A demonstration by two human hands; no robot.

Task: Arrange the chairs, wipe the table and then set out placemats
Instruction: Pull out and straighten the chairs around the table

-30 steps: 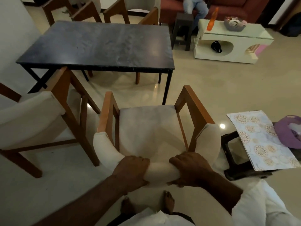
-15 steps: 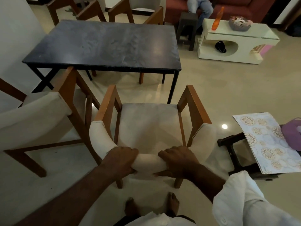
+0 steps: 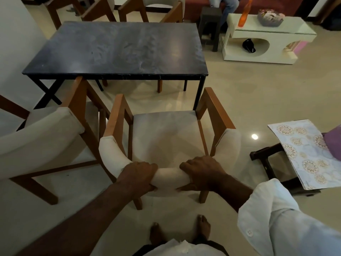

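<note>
A wooden chair (image 3: 166, 133) with a cream seat and a curved cream backrest stands in front of me, facing the dark stone table (image 3: 118, 48). My left hand (image 3: 138, 174) grips the backrest's top at the left of its middle. My right hand (image 3: 201, 171) grips the same padded rail just to the right. The chair's front edge sits near the table's right front leg. A patterned placemat (image 3: 304, 152) lies on a dark stool at the right, with a purple thing (image 3: 334, 143) partly on it.
A second cream chair (image 3: 42, 137) stands angled at the left, close to my chair's left arm. More chairs (image 3: 153, 10) are behind the table. A white coffee table (image 3: 265, 39) and a dark stool (image 3: 210, 21) stand at the back right. A person sits on the sofa beyond.
The chair has slid forward toward the table under both hands, its front now near the table's leg. My grip on the backrest is unchanged.
</note>
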